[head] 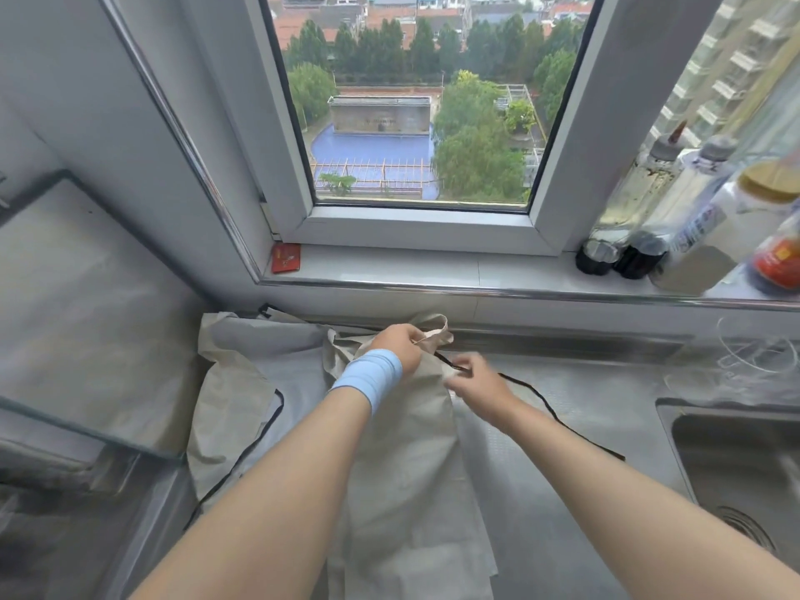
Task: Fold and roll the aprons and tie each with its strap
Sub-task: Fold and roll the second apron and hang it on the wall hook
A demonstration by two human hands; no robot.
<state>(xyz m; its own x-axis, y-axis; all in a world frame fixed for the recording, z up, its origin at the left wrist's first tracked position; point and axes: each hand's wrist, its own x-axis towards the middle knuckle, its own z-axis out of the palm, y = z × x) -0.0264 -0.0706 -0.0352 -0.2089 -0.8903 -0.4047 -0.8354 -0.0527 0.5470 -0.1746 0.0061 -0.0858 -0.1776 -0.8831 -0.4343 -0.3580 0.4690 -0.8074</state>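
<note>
Pinching the beige neck loop [433, 330], the left hand [398, 345] has its fingers curled tight on it. The right hand [474, 378], just beside, sits at the black strap [519, 381]; blur hides its grip. The folded apron [411, 461] lies lengthwise from the fingers back toward the person. Right of them, the sink [736, 448] shows only its drain.
</note>
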